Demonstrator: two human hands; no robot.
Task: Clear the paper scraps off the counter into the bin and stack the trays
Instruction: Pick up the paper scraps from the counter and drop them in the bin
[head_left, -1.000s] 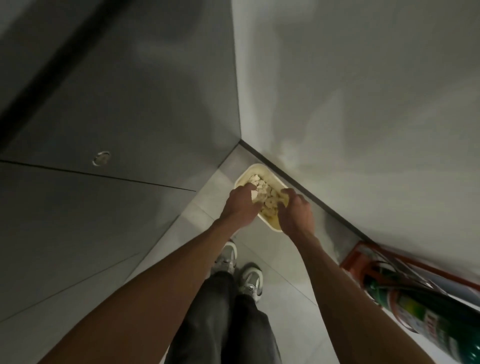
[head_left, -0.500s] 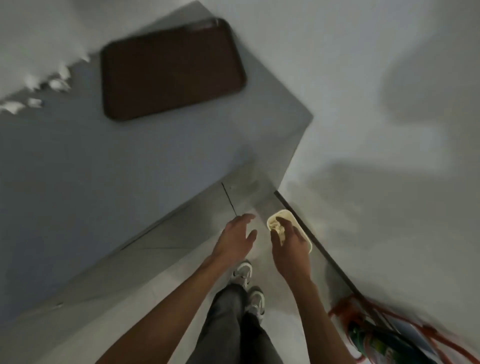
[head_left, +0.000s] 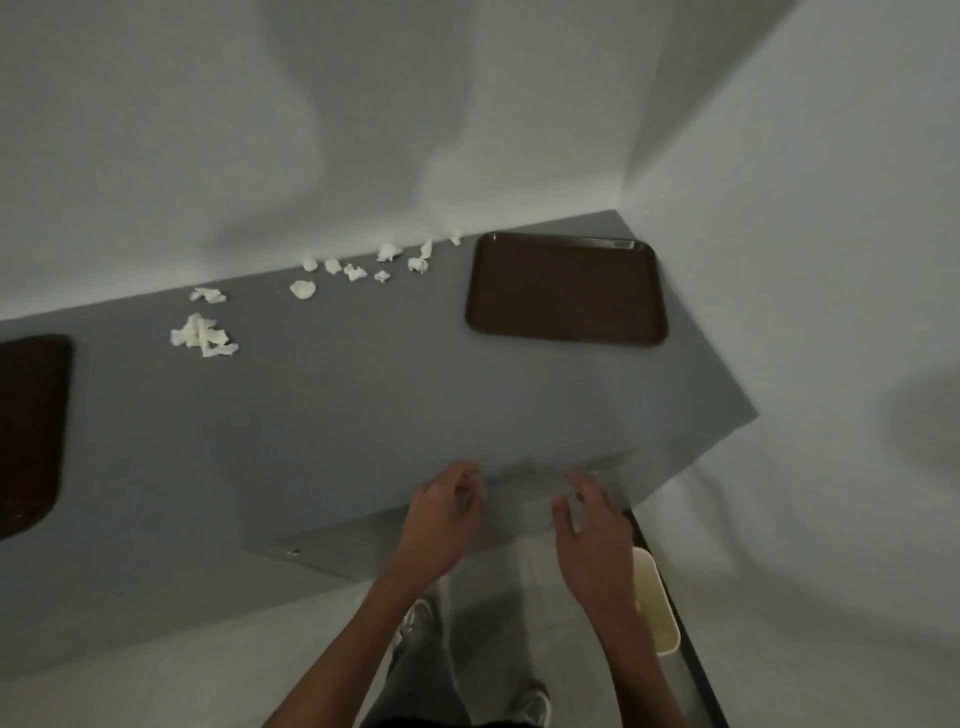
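Your left hand and right hand hover half-open and empty at the worktop edge, ready for the paper scraps near the wall.

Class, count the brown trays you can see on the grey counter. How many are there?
2. One tray lies whole at the counter's far right corner, by the walls. The other tray is cut off by the picture's left edge. More may lie beyond.

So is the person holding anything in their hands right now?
No. The left hand and right hand hover open near the grey counter's front edge; the crumpled white paper scraps lie untouched.
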